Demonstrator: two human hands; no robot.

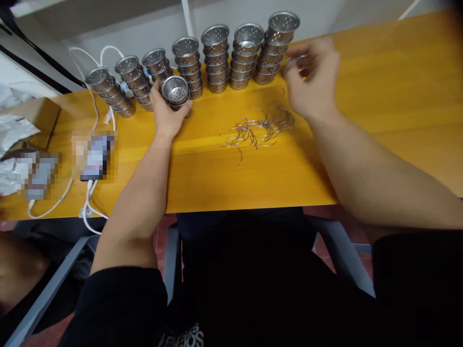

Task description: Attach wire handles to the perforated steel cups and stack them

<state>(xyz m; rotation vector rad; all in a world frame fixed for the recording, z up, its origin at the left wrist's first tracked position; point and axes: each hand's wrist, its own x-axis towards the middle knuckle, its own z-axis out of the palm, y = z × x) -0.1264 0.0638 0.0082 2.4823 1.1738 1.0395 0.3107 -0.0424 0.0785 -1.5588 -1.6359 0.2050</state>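
Note:
My left hand (166,115) is wrapped round a short stack of perforated metal strainer cups (175,90) at the front of the rows, thumb on the right side and fingers on the left. To the right of the tall stacks, my right hand (314,79) is raised and blurred, its fingers curled round a shiny metal rim (299,59). That piece looks like another strainer cup, mostly hidden by the fingers. Between my hands lies a loose pile of thin curved metal wires (258,129). The nearest tall stack (271,55) stands just left of my right hand.
Several more stacks of strainer cups (217,58) line the back of the yellow wooden table (253,185) by the wall. At left are a phone (97,156) on white cables, another device (42,176), and a cardboard box (41,118) with plastic. Another person's limb (21,270) shows at lower left.

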